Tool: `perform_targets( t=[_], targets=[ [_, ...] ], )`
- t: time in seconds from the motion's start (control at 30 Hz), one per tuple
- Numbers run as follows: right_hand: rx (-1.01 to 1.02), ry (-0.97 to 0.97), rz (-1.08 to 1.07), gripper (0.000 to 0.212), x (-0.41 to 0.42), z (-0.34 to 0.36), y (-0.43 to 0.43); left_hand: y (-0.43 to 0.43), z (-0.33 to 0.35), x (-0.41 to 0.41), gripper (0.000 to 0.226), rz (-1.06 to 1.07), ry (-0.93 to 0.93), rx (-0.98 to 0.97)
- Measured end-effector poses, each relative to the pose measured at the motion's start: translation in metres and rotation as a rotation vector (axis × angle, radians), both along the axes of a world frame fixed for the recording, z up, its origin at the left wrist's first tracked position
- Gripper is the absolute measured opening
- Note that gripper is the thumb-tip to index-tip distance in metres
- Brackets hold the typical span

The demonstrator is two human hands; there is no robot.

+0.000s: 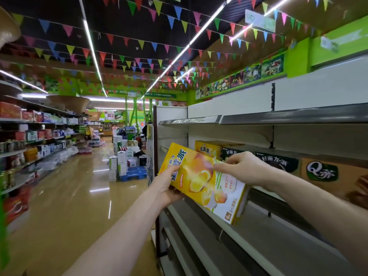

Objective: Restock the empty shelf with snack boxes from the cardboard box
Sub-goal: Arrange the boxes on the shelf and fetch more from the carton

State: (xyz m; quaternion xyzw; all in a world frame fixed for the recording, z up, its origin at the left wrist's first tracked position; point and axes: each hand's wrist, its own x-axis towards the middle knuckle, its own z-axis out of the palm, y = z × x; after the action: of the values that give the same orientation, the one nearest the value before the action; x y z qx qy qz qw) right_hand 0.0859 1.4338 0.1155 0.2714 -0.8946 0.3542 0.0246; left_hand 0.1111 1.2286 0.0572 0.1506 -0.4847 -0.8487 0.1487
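Both my hands hold a yellow snack box (201, 180) with a picture of egg-yolk pies, tilted in front of the grey shelving (278, 234). My left hand (169, 186) grips its lower left edge from below. My right hand (241, 168) pinches its upper right edge. On the shelf behind it stand another yellow box (207, 149), two dark boxes (276, 160) and a brown Q box (322, 172). The cardboard box is out of view.
The upper shelf (288, 116) on the right is bare. The aisle floor (75, 192) runs away on the left, lined by stocked shelves (35, 140). Stacked cartons on a blue pallet (131, 173) stand mid-aisle near the shelf end.
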Motion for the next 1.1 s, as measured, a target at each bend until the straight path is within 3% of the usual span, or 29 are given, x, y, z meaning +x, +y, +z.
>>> perform_targets(
  t=[0.2, 0.43, 0.53, 0.67, 0.83, 0.97, 1.1],
  targets=[
    [0.190, 0.334, -0.189, 0.045, -0.025, -0.006, -0.052, -0.012, -0.003, -0.047, 0.065, -0.038, -0.040, -0.094],
    [0.277, 0.600, -0.175, 0.058, -0.072, -0.014, -0.098, -0.032, 0.016, -0.094, 0.064, -0.152, -0.022, -0.058],
    [0.213, 0.476, -0.075, 0.063, -0.098, -0.005, -0.107, -0.053, 0.017, -0.125, 0.046, -0.111, 0.008, -0.023],
    [0.065, 0.237, 0.022, 0.057, -0.141, 0.005, -0.115, -0.074, 0.013, -0.171, 0.079, -0.054, 0.039, -0.021],
    [-0.061, -0.003, 0.036, 0.041, -0.191, 0.013, -0.122, -0.087, 0.015, -0.217, 0.041, -0.144, 0.146, 0.113],
    [-0.097, -0.207, -0.016, 0.058, -0.226, 0.011, -0.129, -0.103, 0.008, -0.246, 0.043, -0.199, 0.210, 0.273],
    [-0.087, -0.347, -0.067, 0.045, -0.260, 0.001, -0.143, -0.123, 0.001, -0.275, 0.045, -0.237, 0.257, 0.281]
  ],
)
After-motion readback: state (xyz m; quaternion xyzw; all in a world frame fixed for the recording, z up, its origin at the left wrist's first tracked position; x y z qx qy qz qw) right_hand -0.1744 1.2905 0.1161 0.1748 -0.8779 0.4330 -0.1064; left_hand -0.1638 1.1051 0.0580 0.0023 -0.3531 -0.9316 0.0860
